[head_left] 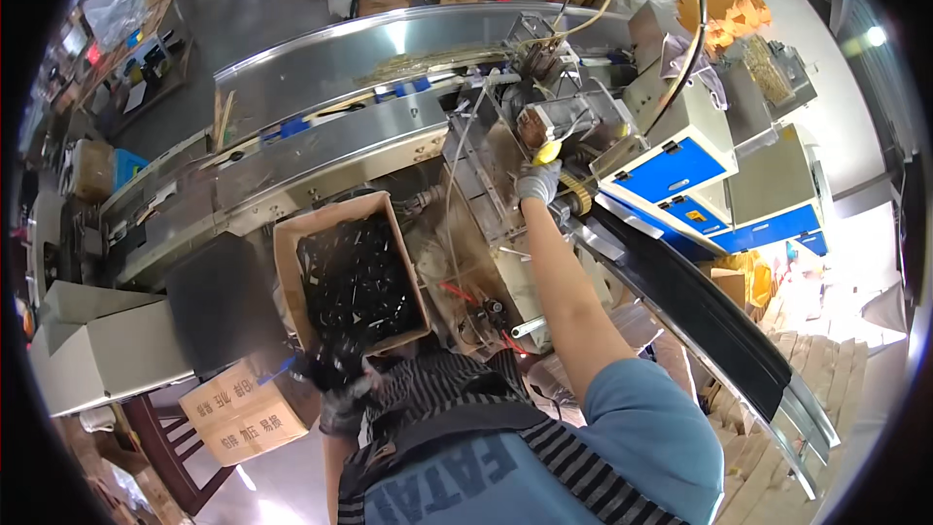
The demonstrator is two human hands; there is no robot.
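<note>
My right arm reaches forward into a metal machine. At its end my right hand, in a grey glove, is closed against a rounded yellow piece, perhaps a knob; its fingertips are partly hidden. Low in the picture, my left hand wears a dark glove and is smeared by motion. A clump of small black pieces with bright glints sits at its fingers, by the near edge of an open cardboard box. More such black pieces fill the box.
A long metal conveyor crosses ahead. A black sloping chute runs down at the right, beside blue-fronted cabinets. At the left stand a dark panel and a closed carton. A hanging cable loops above the machine.
</note>
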